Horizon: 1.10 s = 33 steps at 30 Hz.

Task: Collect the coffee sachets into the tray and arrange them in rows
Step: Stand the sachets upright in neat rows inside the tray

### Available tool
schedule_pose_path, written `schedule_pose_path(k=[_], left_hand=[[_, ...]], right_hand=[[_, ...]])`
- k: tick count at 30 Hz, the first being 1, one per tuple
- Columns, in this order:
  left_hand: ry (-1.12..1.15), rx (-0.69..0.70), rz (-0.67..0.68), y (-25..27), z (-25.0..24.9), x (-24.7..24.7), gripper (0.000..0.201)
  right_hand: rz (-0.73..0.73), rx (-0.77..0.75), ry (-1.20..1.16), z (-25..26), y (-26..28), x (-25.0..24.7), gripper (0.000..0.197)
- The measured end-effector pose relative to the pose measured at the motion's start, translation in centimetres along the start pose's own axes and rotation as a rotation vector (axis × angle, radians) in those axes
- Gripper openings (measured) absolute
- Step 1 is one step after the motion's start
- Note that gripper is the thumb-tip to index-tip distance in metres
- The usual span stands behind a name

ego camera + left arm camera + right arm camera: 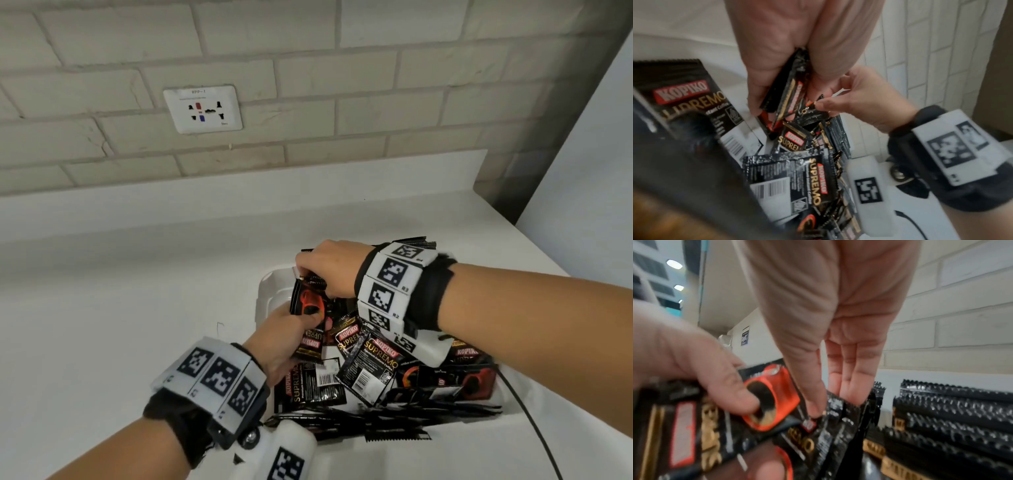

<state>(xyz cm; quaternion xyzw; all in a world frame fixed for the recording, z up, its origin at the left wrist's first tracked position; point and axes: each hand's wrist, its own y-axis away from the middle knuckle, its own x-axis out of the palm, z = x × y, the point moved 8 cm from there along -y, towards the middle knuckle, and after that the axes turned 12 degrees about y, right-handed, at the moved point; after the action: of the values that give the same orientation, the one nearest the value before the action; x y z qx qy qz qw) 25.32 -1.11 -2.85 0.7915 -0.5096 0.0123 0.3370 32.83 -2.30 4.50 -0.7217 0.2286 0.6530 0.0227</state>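
Kopiko Supremo coffee sachets (366, 363): loose heap in white tray (265, 294) on desk (137, 308). Left hand (281, 342) grips several; right hand (329, 267) pinches one's top edge. Risk: slick stack fans, slips, toppling standing rows (953, 410).

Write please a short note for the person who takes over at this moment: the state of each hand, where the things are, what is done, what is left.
Left hand: grips a small bunch of Kopiko Supremo sachets over the white tray.
Right hand: pinches the top of one sachet at the far end of that bunch.
Done: many sachets are in the tray; some stand on edge in rows along its far side and its near side.
Left: the loose sachets lying flat and crossed in the middle of the tray, and the held bunch, are not yet in rows.
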Motion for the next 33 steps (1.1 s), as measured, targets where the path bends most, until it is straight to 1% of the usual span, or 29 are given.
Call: schedule_pose_path(k=[4, 8, 13, 17, 21, 25, 28, 30, 31, 33], left_hand=[[-0.035, 0.064, -0.021, -0.7, -0.2, -0.1, 0.018], [-0.025, 0.057, -0.035, -0.8, -0.1, 0.0, 0.02], [-0.069, 0.099, -0.06, -1.0, -0.7, -0.1, 0.026], [-0.063, 0.087, -0.028, -0.9, -0.9, 0.3, 0.024], [-0.065, 0.038, 0.04, -0.3, -0.6, 0.4, 0.018], [-0.072, 0.014, 0.097, 0.4, -0.5, 0.4, 0.024], [-0.111, 0.06, 0.11, 0.9, -1.4, 0.4, 0.026], [-0.085, 0.115, 0.112, 1.3, -2.4, 0.6, 0.024], [-0.056, 0.154, 0.114, 1.5, -3.1, 0.8, 0.025], [0.008, 0.237, 0.122, 2.1, -4.3, 1.3, 0.035]], right_hand=[[-0.019, 0.044, -0.125, -1.6, 0.5, -1.1, 0.041], [-0.051, 0.083, -0.187, -2.9, 0.9, -2.1, 0.038], [-0.15, 0.109, -0.276, -3.8, 1.6, -3.5, 0.032], [-0.183, 0.112, -0.291, -4.0, 2.6, -4.2, 0.031], [-0.154, 0.122, -0.287, -3.9, 3.6, -4.0, 0.032], [-0.148, 0.154, -0.305, -4.3, 4.3, -4.0, 0.032], [-0.156, 0.174, -0.331, -4.5, 4.9, -3.9, 0.031], [-0.172, 0.205, -0.378, -4.7, 5.3, -3.6, 0.029], [-0.18, 0.225, -0.42, -4.8, 5.6, -3.3, 0.029], [-0.16, 0.261, -0.572, -4.8, 6.0, -2.3, 0.032]])
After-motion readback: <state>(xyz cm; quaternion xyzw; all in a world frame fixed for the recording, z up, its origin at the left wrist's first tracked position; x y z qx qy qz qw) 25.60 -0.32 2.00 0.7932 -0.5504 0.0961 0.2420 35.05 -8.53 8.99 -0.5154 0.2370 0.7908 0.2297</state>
